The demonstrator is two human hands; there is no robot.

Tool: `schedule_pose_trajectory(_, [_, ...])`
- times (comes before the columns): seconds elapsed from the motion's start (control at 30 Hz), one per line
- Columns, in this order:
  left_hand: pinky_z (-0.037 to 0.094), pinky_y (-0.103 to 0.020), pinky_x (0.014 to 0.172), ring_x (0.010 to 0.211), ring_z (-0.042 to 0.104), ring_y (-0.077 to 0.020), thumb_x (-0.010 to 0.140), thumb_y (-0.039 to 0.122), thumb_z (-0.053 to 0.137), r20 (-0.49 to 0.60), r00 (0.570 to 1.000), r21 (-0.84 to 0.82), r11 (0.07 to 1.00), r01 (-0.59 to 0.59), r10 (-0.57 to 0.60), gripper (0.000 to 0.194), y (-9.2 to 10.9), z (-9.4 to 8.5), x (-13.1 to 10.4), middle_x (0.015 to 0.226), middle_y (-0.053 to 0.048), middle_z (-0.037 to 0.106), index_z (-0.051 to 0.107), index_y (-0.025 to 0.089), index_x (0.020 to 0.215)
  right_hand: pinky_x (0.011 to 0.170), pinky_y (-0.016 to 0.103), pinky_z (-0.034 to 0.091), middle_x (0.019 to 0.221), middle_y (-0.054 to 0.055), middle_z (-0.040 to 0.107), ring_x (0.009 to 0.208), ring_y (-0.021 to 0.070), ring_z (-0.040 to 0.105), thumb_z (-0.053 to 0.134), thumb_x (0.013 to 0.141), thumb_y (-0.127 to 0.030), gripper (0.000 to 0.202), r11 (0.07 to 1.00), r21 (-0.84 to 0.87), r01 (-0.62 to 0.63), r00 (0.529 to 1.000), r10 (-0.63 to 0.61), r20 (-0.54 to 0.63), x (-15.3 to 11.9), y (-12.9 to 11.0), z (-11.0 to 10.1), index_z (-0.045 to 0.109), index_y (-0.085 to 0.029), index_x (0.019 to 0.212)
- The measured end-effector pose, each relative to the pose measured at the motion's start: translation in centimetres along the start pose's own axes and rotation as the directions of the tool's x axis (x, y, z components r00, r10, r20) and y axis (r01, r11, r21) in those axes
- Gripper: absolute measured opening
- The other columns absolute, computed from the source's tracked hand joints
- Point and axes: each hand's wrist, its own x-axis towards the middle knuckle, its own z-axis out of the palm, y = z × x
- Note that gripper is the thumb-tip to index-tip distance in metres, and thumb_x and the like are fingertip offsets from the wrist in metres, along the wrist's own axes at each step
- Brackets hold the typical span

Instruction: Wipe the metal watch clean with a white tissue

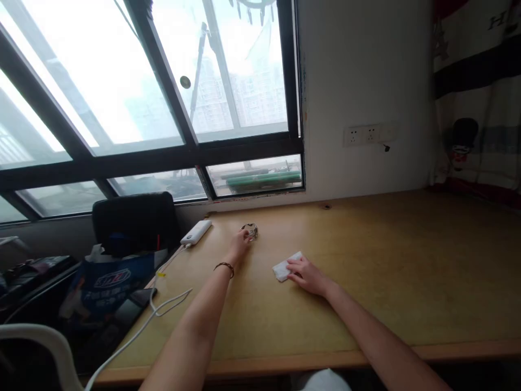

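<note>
On the bench (366,282), left hand (240,241) pinches a bracelet (251,231), right hand (307,274) flat on a tissue (285,266); bracelet may slide away.

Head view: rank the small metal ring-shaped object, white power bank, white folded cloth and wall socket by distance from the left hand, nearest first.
1. Small metal ring-shaped object: at the left hand fingers.
2. White folded cloth: to its right, under the right hand.
3. White power bank: to its left, near the cloth's rank.
4. Wall socket: far right, on the wall.
</note>
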Motion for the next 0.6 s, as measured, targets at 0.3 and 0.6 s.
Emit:
schedule_pose_trajectory(0.3, [0.038, -0.029, 0.085, 0.097, 0.050, -0.0171, 0.083, 0.024, 0.035, 0.187, 0.900, 0.016, 0.915, -0.404, 0.394, 0.029, 12.4, 1.2, -8.6, 0.107, -0.007, 0.054, 0.047, 0.022, 0.109, 0.084, 0.029, 0.038, 0.102, 0.008, 0.058, 0.095, 0.0157, 0.052, 0.036, 0.083, -0.025, 0.028, 0.992, 0.066, -0.112, 0.974, 0.123, -0.190, 0.2, 0.4, -0.4, 0.059, -0.017, 0.096])
schedule_pose_trajectory(0.6, [0.027, -0.036, 0.098, 0.114, 0.039, -0.0176, 0.084, 0.031, 0.031, 0.271, 0.899, -0.012, 0.935, -0.354, 0.344, 0.029, 10.8, -1.3, -13.4, 0.117, -0.004, 0.049, 0.052, 0.024, 0.104, 0.074, 0.024, 0.038, 0.081, 0.006, 0.064, 0.079, 0.0144, 0.055, 0.034, 0.083, -0.024, 0.030, 0.974, -0.058, -0.217, 0.968, 0.208, -0.141, -0.6, 0.7, -1.5, 0.063, -0.016, 0.081])
